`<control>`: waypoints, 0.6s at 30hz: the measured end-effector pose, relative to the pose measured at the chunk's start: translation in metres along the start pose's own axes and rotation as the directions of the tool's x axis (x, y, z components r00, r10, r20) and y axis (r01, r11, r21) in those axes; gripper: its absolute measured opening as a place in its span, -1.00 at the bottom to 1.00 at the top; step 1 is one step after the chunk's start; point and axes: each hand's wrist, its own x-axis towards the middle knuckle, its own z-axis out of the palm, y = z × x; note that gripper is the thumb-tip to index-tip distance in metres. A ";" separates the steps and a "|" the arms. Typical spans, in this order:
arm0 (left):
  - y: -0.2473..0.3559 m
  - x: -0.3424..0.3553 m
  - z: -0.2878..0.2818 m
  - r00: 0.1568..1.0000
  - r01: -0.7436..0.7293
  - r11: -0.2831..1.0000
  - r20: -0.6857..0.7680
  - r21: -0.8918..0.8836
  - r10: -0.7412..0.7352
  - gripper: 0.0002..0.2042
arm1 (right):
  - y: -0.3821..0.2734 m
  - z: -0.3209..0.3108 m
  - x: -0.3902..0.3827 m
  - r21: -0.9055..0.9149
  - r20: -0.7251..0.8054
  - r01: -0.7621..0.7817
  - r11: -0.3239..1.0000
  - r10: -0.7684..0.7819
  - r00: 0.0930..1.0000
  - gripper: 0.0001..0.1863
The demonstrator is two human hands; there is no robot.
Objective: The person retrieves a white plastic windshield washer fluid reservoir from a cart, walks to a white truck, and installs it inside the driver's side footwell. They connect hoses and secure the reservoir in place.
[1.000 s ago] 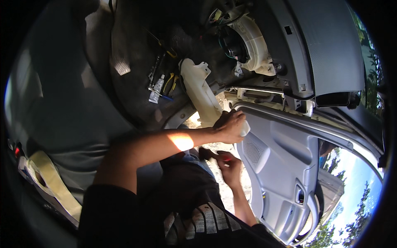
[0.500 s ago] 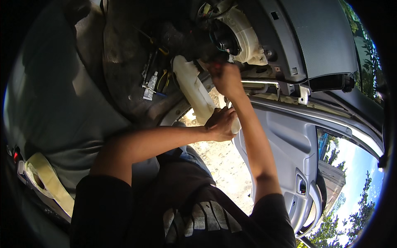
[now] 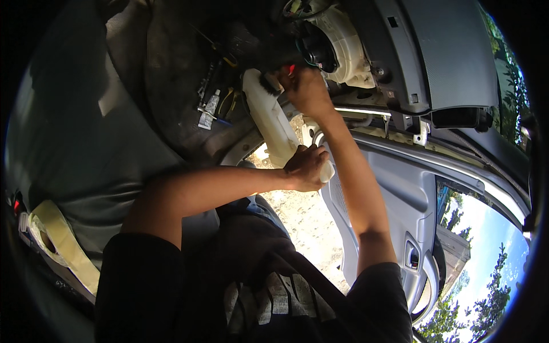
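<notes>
A long, off-white plastic housing [image 3: 264, 117] is held at a slant in front of me. My left hand [image 3: 307, 167] is closed round its near end, and a pale rounded tip [image 3: 326, 172] shows past the fingers. Up by the housing's far end, my right hand [image 3: 309, 91] grips what looks like a brush [image 3: 291, 70] with a red handle. Its dark bristles [image 3: 269, 84] lie against the housing's far end. The fingers hide most of the handle.
Beyond my right hand is a round cream blower casing [image 3: 345, 48] under the grey dashboard [image 3: 446, 51]. On the dark floor lie a silver tube [image 3: 210, 108], pliers [image 3: 229, 103] and other tools. The grey door [image 3: 389, 177] stands open at right. A tape roll [image 3: 63, 240] sits at left.
My right hand has shifted slightly up and left, bringing the brush against the housing's far end. The left hand keeps its grip; the whole view has shifted slightly.
</notes>
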 end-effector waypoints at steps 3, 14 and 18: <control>0.004 -0.002 -0.003 0.997 -0.019 1.000 -0.077 -0.008 0.018 -0.45 | 0.003 -0.003 -0.025 -0.314 0.229 0.177 0.933 -0.107 0.967 -0.52; -0.001 0.000 0.008 0.997 0.055 0.998 0.059 -0.021 -0.054 -0.38 | 0.014 -0.010 -0.085 -0.274 0.353 0.044 0.961 0.058 0.934 -0.68; -0.001 -0.002 0.008 0.979 0.096 0.994 0.184 -0.051 -0.085 -0.33 | 0.009 -0.003 -0.078 -0.238 0.212 0.109 0.965 -0.058 0.975 -0.73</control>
